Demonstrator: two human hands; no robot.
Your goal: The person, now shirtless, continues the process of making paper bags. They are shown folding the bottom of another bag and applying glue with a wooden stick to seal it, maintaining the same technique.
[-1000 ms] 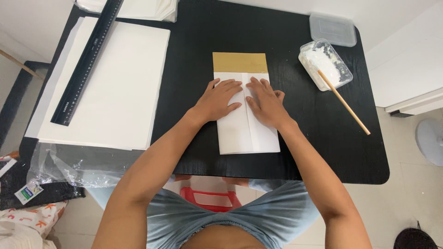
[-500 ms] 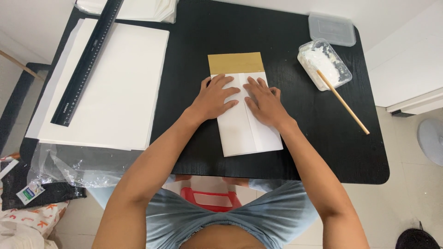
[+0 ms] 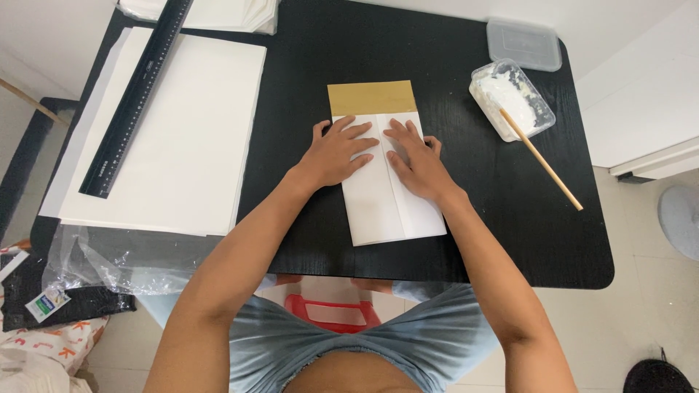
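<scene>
We are counting one folded white paper point(image 3: 389, 200) with one tan strip point(image 3: 371, 97) showing at its far end, lying in the middle of the black table point(image 3: 451, 44). We are pressing both hands flat on its upper half, grasping nothing: the left hand point(image 3: 336, 154) is spreading its fingers point(image 3: 357, 132) over the left flap, the right hand point(image 3: 416, 156) over the right flap, fingertips nearly meeting at the centre seam. The paper is lying under our fingers and reaching back toward our body. To the left we are seeing one stack of white sheets point(image 3: 182, 145) bearing one black ruler point(image 3: 135, 94). To the right, one tub of white paste point(image 3: 511, 99) is holding one wooden stick point(image 3: 542, 160), and one clear lid point(image 3: 524, 45) is sitting beyond it
</scene>
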